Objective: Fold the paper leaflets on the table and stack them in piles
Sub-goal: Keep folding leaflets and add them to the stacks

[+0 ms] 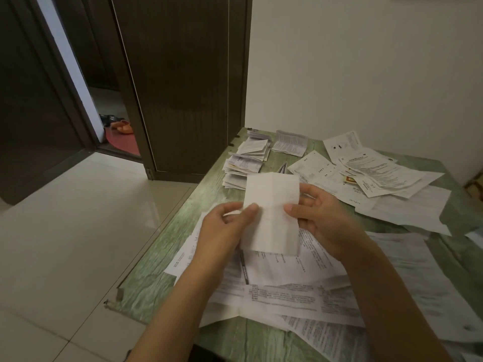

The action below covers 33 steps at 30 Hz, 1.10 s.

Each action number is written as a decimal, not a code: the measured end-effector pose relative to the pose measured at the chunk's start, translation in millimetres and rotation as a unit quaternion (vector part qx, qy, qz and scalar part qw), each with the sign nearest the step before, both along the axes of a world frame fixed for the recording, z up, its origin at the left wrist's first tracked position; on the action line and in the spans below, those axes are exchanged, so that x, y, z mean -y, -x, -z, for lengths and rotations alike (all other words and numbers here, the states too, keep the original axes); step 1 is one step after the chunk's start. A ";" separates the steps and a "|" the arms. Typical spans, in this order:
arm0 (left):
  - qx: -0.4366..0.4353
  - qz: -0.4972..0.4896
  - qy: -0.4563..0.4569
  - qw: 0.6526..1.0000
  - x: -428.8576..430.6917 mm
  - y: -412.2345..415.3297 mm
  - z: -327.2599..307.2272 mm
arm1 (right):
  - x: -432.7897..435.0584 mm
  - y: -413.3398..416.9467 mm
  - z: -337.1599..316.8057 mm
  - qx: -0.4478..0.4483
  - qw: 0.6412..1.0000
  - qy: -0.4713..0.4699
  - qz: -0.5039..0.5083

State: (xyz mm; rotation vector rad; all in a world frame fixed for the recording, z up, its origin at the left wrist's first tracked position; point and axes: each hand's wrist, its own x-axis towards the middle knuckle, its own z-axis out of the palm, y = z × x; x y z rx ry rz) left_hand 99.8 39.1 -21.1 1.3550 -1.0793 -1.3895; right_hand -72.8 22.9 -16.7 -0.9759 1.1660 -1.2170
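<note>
White leaflet point(274, 194), vertical centre crease | left hand point(224, 228) grip: pinches leaflet | right hand point(321, 218) grip: pinches leaflet

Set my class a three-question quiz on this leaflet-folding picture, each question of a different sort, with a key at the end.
1. Multiple choice: what holds the creased leaflet above the table? A one hand alone; B both hands; C nothing, it lies flat.
2. True or false: the folded piles sit at the table's near edge.
3. Fill the gap: the loose unfolded sheets at the back lie to the ____ of the folded piles.

Key
1. B: the left hand and the right hand each pinch a side.
2. False: they sit at the far left corner.
3. right
</note>
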 end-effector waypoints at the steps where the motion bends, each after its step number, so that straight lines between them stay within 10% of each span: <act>1: -0.001 0.013 0.001 1.000 -0.8 1.0 0.3 | 0.0 -0.4 0.6 0.005 1.000 0.002 -0.003; 33: -0.025 -0.017 0.044 0.999 2.5 -2.0 3.2 | -1.3 -13.7 9.4 -0.063 0.992 0.071 -0.079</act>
